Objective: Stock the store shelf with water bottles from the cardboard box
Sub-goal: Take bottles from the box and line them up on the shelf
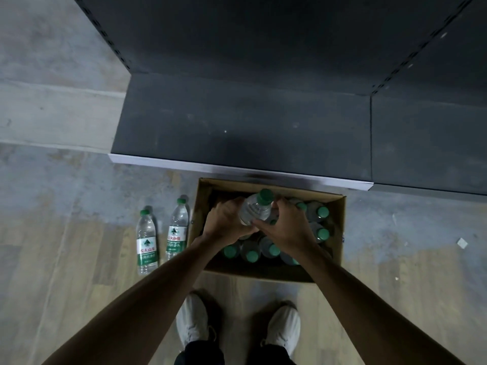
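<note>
Both hands wrapped round one green-capped water bottle, lifted above the open cardboard box. Left hand curled on the bottle's left side, right hand curled on its right and lower body, thumbs close together beneath; grip pinching the bottle from both sides, cap tilted away toward the shelf. Directly under the grip, more green-capped bottles standing upright in the box, caps showing along its near and right sides. Just beyond the grip, the box's far wall tucked under the pale front edge of the dark shelf. Left of the grip, outside the box, two labelled water bottles standing side by side on the floor, close to the box's left wall. Nearer than the grip, below the forearms, two white shoes on wood-patterned flooring. Far right of the grip, a small white scrap on the floor.
</note>
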`<state>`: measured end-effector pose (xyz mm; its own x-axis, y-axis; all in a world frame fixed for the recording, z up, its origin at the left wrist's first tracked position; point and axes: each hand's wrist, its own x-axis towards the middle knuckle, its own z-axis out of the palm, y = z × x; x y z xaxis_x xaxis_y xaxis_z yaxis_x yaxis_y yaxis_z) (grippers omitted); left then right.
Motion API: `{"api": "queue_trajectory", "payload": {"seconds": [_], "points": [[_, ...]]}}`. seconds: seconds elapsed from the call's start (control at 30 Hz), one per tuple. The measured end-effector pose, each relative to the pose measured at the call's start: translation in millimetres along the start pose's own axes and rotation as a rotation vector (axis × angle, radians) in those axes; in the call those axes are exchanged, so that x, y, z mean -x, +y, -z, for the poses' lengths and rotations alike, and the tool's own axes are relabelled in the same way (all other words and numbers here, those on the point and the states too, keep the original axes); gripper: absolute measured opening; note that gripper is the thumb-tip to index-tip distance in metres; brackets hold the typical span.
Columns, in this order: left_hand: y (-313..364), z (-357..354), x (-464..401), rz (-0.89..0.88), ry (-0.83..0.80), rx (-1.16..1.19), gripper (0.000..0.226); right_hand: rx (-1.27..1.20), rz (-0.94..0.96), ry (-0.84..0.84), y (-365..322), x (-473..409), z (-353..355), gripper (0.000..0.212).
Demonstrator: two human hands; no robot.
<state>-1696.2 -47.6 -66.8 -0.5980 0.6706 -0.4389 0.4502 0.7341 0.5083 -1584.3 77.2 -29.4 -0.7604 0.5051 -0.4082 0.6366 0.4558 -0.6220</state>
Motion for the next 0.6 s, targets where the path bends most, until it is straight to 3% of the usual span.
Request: {"api": "queue_trajectory", "payload": {"seconds": [0.3,0.43,0.6], "points": [[43,105,62,-0.036,0.064,-0.034,0.071,-0.12,0.06,0.051,-93,56,65,0.064],[74,172,93,-0.081,0.095,0.009,0.078,-0.041,0.104,0.096,-158,79,116,0.066],[122,274,128,-0.165,0.204,0.133,0.068,-0.022,0.195,0.146,-251,107,198,0.057]]}}
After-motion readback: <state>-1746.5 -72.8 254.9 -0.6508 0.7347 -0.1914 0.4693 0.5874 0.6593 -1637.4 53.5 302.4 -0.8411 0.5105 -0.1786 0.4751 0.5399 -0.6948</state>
